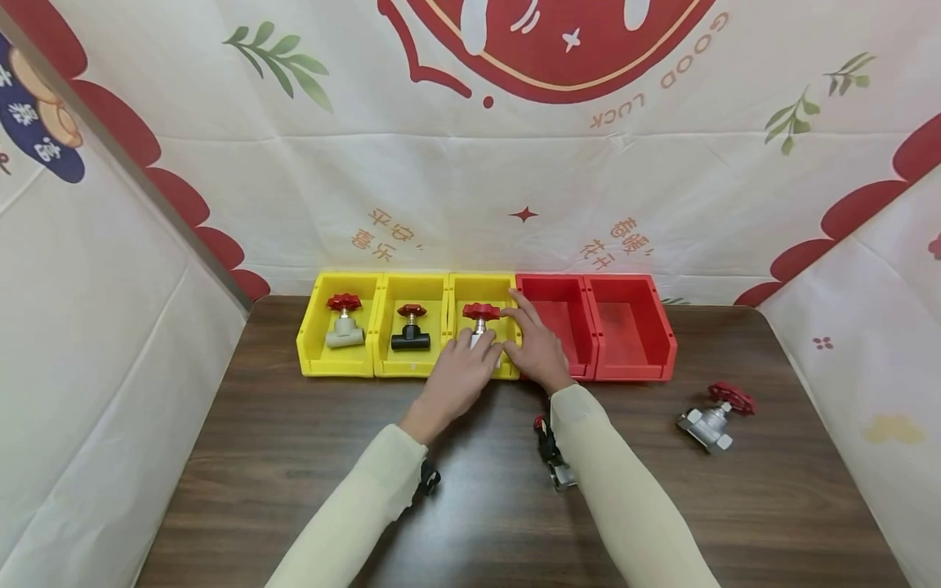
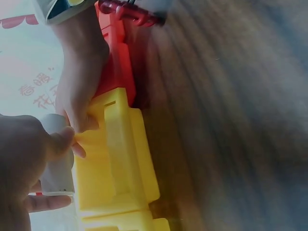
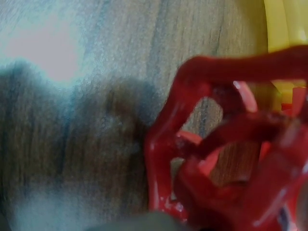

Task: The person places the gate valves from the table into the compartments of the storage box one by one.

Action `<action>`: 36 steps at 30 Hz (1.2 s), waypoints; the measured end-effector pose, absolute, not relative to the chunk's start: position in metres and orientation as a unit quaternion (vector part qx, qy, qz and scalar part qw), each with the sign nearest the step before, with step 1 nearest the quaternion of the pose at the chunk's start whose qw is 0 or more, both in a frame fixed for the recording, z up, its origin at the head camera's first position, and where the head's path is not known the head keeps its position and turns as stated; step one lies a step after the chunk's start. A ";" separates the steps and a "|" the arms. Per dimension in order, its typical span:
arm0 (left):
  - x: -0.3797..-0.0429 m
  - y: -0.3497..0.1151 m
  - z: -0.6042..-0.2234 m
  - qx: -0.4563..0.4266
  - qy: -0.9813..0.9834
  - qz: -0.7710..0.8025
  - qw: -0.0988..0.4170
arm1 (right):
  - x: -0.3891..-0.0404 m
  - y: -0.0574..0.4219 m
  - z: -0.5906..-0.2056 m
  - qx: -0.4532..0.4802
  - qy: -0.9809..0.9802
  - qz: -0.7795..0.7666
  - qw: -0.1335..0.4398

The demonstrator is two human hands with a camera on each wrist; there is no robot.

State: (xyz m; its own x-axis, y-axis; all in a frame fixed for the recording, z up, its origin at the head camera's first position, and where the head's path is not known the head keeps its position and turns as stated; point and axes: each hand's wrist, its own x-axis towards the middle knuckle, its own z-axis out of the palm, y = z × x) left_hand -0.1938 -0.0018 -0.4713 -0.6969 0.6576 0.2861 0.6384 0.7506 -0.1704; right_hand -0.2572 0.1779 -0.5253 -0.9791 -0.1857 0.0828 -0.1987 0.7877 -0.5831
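My left hand [image 1: 461, 371] grips the white body of a valve [image 1: 479, 331] with a red handwheel, in the third yellow bin [image 1: 507, 286]. In the left wrist view, the left thumb and a finger are round that white body [image 2: 57, 183]. My right hand [image 1: 540, 347] reaches over the bin's right side, fingers spread beside the handwheel; whether they touch it I cannot tell. Under the right sleeve lies a metal valve [image 1: 562, 475], partly hidden. A red handwheel [image 3: 163, 159] fills much of the right wrist view, close to the camera.
The left yellow bin [image 1: 309, 351] holds a grey valve [image 1: 344, 327] with a red wheel; the middle yellow bin [image 1: 385, 359] holds a black valve [image 1: 411, 333]. Two red bins [image 1: 632, 371] adjoin on the right. A silver valve [image 1: 709, 425] lies on the wooden table [image 1: 772, 490].
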 end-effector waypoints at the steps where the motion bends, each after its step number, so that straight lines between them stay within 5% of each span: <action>1: -0.197 0.000 -0.471 -0.349 -0.923 0.030 0.161 | -0.257 0.178 -0.526 0.103 -0.946 0.308 0.009; 27: -0.242 0.021 -0.485 -0.293 -0.956 0.030 0.003 | -0.259 0.178 -0.530 0.111 -0.948 0.299 0.021; 36: -0.249 0.022 -0.490 -0.290 -0.957 0.028 0.002 | -0.257 0.177 -0.526 0.113 -0.948 0.296 0.029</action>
